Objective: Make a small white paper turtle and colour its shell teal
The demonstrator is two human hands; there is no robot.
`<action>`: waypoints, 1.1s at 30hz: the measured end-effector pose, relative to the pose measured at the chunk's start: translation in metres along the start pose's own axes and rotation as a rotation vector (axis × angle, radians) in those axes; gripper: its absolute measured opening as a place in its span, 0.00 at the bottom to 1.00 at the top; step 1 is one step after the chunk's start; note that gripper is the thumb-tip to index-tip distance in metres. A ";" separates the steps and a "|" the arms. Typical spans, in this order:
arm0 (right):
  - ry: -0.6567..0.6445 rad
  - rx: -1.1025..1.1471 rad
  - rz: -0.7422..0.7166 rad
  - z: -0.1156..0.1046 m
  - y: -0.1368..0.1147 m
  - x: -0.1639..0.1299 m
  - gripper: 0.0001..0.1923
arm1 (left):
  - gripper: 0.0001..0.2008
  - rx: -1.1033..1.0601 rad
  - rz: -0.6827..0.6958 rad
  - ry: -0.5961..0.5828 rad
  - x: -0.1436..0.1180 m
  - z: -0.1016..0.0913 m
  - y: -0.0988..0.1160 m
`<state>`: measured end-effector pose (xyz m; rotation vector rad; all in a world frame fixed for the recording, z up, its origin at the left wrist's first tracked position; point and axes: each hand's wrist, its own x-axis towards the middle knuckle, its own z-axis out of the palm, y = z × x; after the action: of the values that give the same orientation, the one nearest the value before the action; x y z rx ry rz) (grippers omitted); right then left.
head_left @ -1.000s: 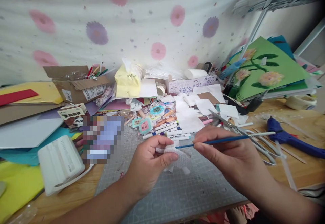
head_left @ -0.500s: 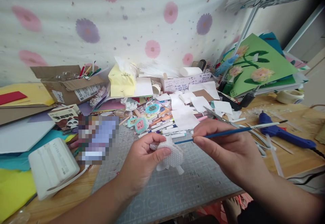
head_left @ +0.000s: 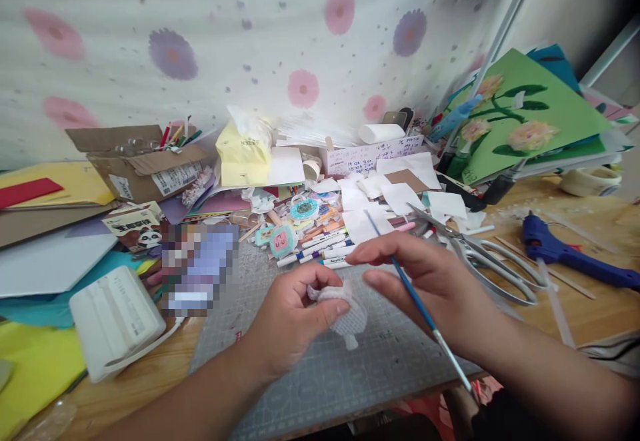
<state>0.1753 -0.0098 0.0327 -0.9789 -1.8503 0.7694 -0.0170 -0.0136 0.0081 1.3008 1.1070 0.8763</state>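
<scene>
White mesh-textured scrap (head_left: 346, 313), soft and crumpled, sits pinched in left hand (head_left: 290, 318); right hand (head_left: 433, 281) loosely grips a thin blue paintbrush (head_left: 417, 298) above gridded cutting mat (head_left: 350, 374).

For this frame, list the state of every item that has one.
Left hand: pinching the white mesh piece.
Right hand: holding the blue paintbrush, handle slanted.
Scissors: lying open.
Cardboard box: flaps open.
Glue gun: lying flat.

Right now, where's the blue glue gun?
In the head view the blue glue gun lies on the wooden table at far right, beyond the right hand, just right of the scissors.
</scene>
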 end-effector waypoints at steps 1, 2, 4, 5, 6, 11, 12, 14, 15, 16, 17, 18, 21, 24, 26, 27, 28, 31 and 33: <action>-0.049 -0.025 -0.008 0.003 0.000 0.002 0.06 | 0.08 0.032 0.012 -0.001 0.000 0.000 0.000; -0.071 -0.045 -0.020 0.006 0.000 0.004 0.07 | 0.08 0.062 0.021 -0.005 0.000 0.000 0.001; -0.081 -0.080 -0.021 0.011 0.001 0.006 0.06 | 0.07 0.099 0.023 -0.019 0.001 0.000 0.002; -0.073 -0.094 -0.005 0.013 0.001 0.007 0.06 | 0.07 0.101 0.021 -0.029 0.001 0.000 0.003; -0.065 -0.103 0.017 0.014 0.002 0.007 0.06 | 0.06 0.098 0.017 -0.038 0.001 0.000 0.004; -0.067 -0.049 0.109 0.017 0.001 0.005 0.05 | 0.05 0.057 0.024 -0.028 0.001 0.000 0.004; -0.070 -0.026 0.125 0.018 0.001 0.005 0.04 | 0.05 0.053 0.032 -0.029 0.000 0.000 0.003; -0.067 0.040 0.152 0.016 0.001 0.005 0.03 | 0.06 0.022 0.032 -0.034 0.001 -0.001 0.000; -0.053 0.094 0.161 0.014 0.002 0.005 0.03 | 0.06 -0.013 0.025 -0.031 0.003 -0.001 -0.001; -0.030 0.164 0.165 0.011 0.004 0.004 0.05 | 0.07 -0.062 0.016 -0.019 0.005 -0.002 -0.002; 0.002 0.238 0.166 0.008 0.008 0.004 0.08 | 0.09 -0.123 0.011 0.008 0.008 -0.004 -0.003; 0.035 0.303 0.165 0.003 0.013 0.004 0.11 | 0.09 -0.188 0.014 0.054 0.012 -0.006 -0.003; 0.011 0.281 0.164 -0.006 0.028 0.001 0.13 | 0.11 -0.356 0.040 0.263 0.025 -0.014 -0.002; -0.230 -0.062 0.088 -0.001 0.037 -0.002 0.08 | 0.13 -0.440 0.056 0.351 0.033 -0.022 -0.001; -0.392 -0.245 -0.017 0.011 0.037 -0.003 0.08 | 0.14 -0.465 0.066 0.357 0.036 -0.025 -0.001; -0.437 -0.296 -0.059 0.018 0.037 -0.004 0.08 | 0.15 -0.475 0.067 0.354 0.036 -0.025 -0.001; -0.465 -0.324 -0.082 0.026 0.037 -0.004 0.09 | 0.16 -0.485 0.066 0.351 0.037 -0.024 -0.002; -0.453 -0.353 -0.089 0.044 0.037 -0.006 0.08 | 0.19 -0.515 0.068 0.350 0.038 -0.024 -0.002; -0.434 -0.338 -0.079 0.051 0.039 -0.006 0.09 | 0.19 -0.527 0.080 0.356 0.039 -0.024 -0.002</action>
<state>0.1437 -0.0016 -0.0232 -0.9932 -2.4405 0.6699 -0.0299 0.0298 0.0029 0.7712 1.0001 1.3889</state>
